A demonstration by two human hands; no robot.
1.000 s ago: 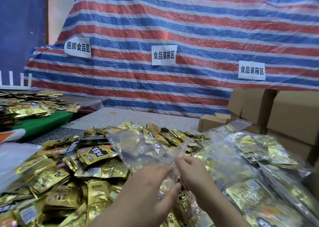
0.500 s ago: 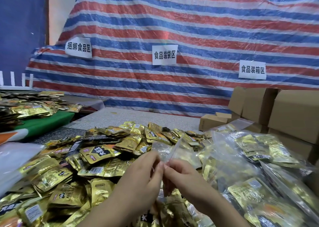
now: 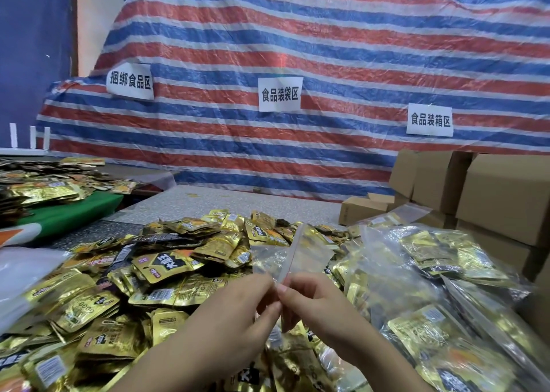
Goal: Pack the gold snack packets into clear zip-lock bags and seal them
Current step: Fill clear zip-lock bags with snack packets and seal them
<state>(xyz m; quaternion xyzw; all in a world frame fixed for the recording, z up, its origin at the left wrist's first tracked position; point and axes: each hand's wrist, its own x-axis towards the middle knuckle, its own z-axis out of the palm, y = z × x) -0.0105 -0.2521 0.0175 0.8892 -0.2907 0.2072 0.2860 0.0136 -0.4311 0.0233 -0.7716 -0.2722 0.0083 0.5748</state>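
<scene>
Vs a sec ago the thin clear zip-lock bag (image 3: 293, 254) has swung edge-on & upright over the table's near edge. Left hand (image 3: 238, 317) & right hand (image 3: 324, 311) both pinch its lower end, fingertips together; prob. working the mouth open, nothing packed yet. Loose gold foil snack packets (image 3: 166, 275) crowd left; filled clear bags (image 3: 440, 287) right. Bare speckled tabletop (image 3: 226, 204) only toward far edge.

Glossy foil packets (image 3: 166, 265); clear crinkled plastic bag (image 3: 293, 254) (probably thin); matt cardboard boxes (image 3: 506, 195).
</scene>
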